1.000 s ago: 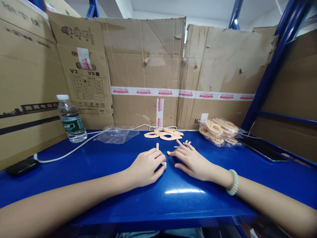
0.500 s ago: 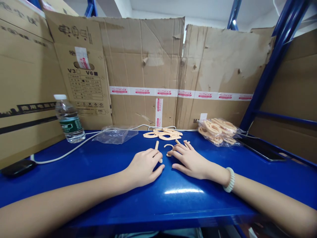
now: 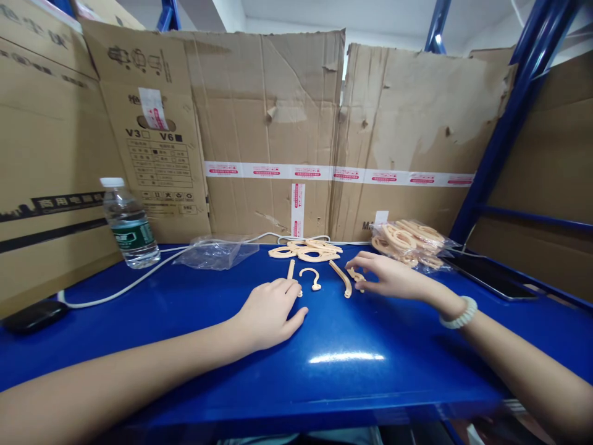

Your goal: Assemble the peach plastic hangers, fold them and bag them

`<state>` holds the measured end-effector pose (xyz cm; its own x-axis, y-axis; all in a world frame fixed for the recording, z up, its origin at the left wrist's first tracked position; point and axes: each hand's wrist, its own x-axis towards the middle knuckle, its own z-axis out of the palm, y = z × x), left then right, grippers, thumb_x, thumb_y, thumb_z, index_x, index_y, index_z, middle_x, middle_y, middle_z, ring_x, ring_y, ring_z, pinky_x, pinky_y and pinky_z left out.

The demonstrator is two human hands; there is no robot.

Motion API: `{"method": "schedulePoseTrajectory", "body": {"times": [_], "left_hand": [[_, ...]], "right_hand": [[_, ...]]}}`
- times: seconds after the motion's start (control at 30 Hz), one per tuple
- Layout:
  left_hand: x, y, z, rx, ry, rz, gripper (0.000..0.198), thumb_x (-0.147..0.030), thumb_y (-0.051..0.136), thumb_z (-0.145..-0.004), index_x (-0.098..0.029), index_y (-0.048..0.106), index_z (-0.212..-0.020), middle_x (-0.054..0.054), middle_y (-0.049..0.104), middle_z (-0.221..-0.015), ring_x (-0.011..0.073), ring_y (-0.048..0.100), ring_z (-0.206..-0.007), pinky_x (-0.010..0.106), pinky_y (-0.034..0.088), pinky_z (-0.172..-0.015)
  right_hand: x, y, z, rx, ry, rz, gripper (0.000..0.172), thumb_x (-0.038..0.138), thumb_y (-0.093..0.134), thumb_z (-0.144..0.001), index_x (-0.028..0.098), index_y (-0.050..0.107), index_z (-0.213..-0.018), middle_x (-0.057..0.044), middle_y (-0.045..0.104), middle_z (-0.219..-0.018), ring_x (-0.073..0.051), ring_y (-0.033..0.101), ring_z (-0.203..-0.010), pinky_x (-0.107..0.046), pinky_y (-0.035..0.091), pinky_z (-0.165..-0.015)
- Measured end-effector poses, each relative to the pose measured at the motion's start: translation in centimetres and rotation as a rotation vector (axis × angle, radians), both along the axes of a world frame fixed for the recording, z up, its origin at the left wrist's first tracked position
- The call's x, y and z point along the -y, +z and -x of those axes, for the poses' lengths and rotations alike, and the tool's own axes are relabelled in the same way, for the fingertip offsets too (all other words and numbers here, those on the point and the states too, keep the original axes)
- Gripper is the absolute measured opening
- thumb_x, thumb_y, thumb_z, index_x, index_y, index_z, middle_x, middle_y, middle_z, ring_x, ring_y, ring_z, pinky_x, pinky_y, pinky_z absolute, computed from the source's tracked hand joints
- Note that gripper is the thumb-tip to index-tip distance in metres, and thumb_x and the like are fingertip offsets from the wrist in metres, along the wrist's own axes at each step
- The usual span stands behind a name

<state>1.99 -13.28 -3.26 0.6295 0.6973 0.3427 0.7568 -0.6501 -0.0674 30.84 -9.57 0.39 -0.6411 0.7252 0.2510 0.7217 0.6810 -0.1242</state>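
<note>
My left hand (image 3: 271,313) rests palm down with its fingers over a straight-looking beige plastic strip (image 3: 291,269), whose two ends show; the thumb is stretched apart. My right hand (image 3: 388,275) hovers over a small beige connector piece (image 3: 357,279), fingers and thumb spread around it; whether they touch it I cannot tell. Between the hands lie a beige hanger hook (image 3: 315,278) with a round base and a curved beige hanger arm (image 3: 341,279) with a hole at its near end.
Behind lie several flat beige loop-shaped pieces (image 3: 319,252). A plastic bag of similar pieces (image 3: 407,242) and a dark phone (image 3: 493,278) are at right. At left are an empty-looking clear bag (image 3: 217,253), a water bottle (image 3: 132,228), a white cable (image 3: 109,298) and cardboard walls (image 3: 273,123).
My right hand has moved right and away from the hook and curved arm, uncovering them, and is now at the small connector piece. My left hand has barely moved.
</note>
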Motion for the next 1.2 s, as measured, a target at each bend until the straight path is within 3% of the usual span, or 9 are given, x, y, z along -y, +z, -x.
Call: {"method": "schedulePoseTrajectory", "body": {"times": [0.1,0.23,0.4,0.77,0.93,1.07,1.2], "left_hand": [[-0.1,0.0,0.0,-0.002,0.0,0.002,0.034,-0.036,0.046,-0.092,-0.013,0.061,-0.112,0.015,0.065,-0.121,0.0312,0.061,-0.111,0.047,0.052,-0.091],[-0.1,0.0,0.0,-0.001,0.0,0.002,0.034,-0.036,0.046,-0.092,-0.012,0.061,-0.112,0.015,0.065,-0.121,0.0319,0.061,-0.112,0.047,0.052,-0.091],[0.0,0.2,-0.1,0.002,0.006,0.011,0.034,-0.035,0.048,-0.091,-0.012,0.061,-0.113,0.016,0.065,-0.121,0.0328,0.06,-0.112,0.048,0.053,-0.09],[0.1,0.1,0.0,-0.015,0.014,0.006,0.037,-0.036,0.046,-0.092,-0.011,0.061,-0.116,0.015,0.064,-0.123,0.0309,0.06,-0.113,0.046,0.052,-0.093],[0.1,0.2,0.0,-0.026,0.016,-0.004,0.035,-0.036,0.045,-0.092,-0.013,0.061,-0.112,0.015,0.065,-0.121,0.0303,0.061,-0.112,0.044,0.052,-0.092],[0.2,0.3,-0.1,-0.036,0.036,-0.001,0.033,-0.036,0.045,-0.092,-0.013,0.061,-0.11,0.015,0.066,-0.118,0.0304,0.061,-0.111,0.044,0.052,-0.092],[0.3,0.2,-0.1,-0.021,0.038,-0.007,0.035,-0.034,0.047,-0.091,-0.011,0.06,-0.113,0.017,0.064,-0.121,0.0316,0.059,-0.114,0.045,0.051,-0.093]], "right_hand": [[-0.5,0.3,-1.0,0.04,-0.011,0.128,0.032,0.028,0.068,-0.08,0.018,0.063,-0.11,-0.007,0.059,-0.098,-0.021,0.06,-0.083,-0.034,0.05,-0.075],[-1.0,-0.4,-0.9,0.022,-0.013,0.181,0.018,0.023,0.069,-0.078,0.017,0.068,-0.095,-0.006,0.058,-0.096,-0.018,0.061,-0.079,-0.029,0.05,-0.07],[-1.8,-1.1,-0.8,-0.007,-0.067,0.132,0.006,0.015,0.064,-0.078,0.015,0.067,-0.083,-0.006,0.059,-0.089,-0.016,0.061,-0.07,-0.027,0.049,-0.063],[-2.5,-2.2,-0.2,-0.036,-0.048,0.009,0.008,0.02,0.062,-0.085,0.016,0.068,-0.085,-0.006,0.062,-0.086,-0.017,0.061,-0.073,-0.027,0.047,-0.067],[-2.0,-1.8,-0.3,-0.029,-0.055,-0.026,0.016,0.018,0.052,-0.09,0.017,0.069,-0.09,-0.007,0.065,-0.092,-0.019,0.063,-0.08,-0.03,0.047,-0.074],[-1.4,-1.3,-0.1,-0.049,-0.093,-0.066,0.019,0.019,0.05,-0.089,0.017,0.067,-0.097,-0.008,0.068,-0.093,-0.02,0.063,-0.078,-0.031,0.047,-0.07],[1.1,0.5,1.4,-0.137,-0.047,-0.065,0.017,0.025,0.051,-0.091,0.018,0.067,-0.089,-0.005,0.067,-0.082,-0.018,0.06,-0.071,-0.03,0.046,-0.066]]}}
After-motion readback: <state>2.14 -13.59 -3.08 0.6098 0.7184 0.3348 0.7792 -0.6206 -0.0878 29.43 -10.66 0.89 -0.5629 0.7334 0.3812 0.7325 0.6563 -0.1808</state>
